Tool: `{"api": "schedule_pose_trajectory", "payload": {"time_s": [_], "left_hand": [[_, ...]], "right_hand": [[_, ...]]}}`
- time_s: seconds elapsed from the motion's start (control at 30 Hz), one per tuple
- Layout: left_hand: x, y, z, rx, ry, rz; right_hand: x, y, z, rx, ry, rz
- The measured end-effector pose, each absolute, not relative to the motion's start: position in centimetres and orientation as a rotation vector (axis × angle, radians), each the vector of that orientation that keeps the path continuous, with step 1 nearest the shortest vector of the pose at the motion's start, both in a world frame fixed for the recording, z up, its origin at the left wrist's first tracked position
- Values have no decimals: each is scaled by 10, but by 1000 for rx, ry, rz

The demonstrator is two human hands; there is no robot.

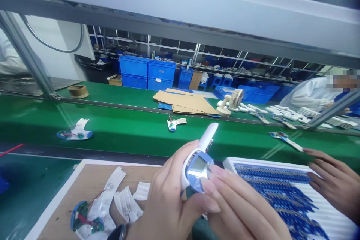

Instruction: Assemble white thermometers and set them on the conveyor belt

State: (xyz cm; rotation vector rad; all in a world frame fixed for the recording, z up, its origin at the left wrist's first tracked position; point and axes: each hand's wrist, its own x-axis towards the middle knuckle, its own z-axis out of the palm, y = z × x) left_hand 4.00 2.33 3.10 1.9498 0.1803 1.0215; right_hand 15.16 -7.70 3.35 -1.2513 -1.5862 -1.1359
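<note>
My left hand point(168, 191) is wrapped round a white handheld device point(208, 135) with a blue front and a small grey screen. The fingertips of my right hand point(233, 198) press on the blue front beside the screen. The device is held tilted above the work surface. Below and left of it, on a brown board point(64, 187), lie an opened white housing point(102, 208) with a green circuit board and red wire, and white shell pieces point(126, 202).
A white tray point(332, 210) of blue parts stands at the right, another person's hand point(334, 180) over it. Opened devices lie on the green belt point(135, 138). Beyond are cardboard sheets point(188, 103), a small fan point(234, 99), a tape roll point(78, 91) and a metal frame.
</note>
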Motion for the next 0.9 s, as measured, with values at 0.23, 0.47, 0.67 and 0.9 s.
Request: {"api": "schedule_pose_trajectory", "payload": {"time_s": [0.23, 0.47, 0.67, 0.9], "left_hand": [[41, 23, 32, 2038, 186, 1104], [39, 20, 24, 2082, 243, 1177], [36, 24, 21, 2089, 222, 1192], [34, 21, 29, 2088, 264, 1190]], "right_hand": [[155, -77, 30, -1247, -1623, -1171], [154, -70, 29, -1201, -1591, -1158], [147, -68, 30, -1212, -1554, -1132], [141, -71, 27, -1285, -1487, -1177]]}}
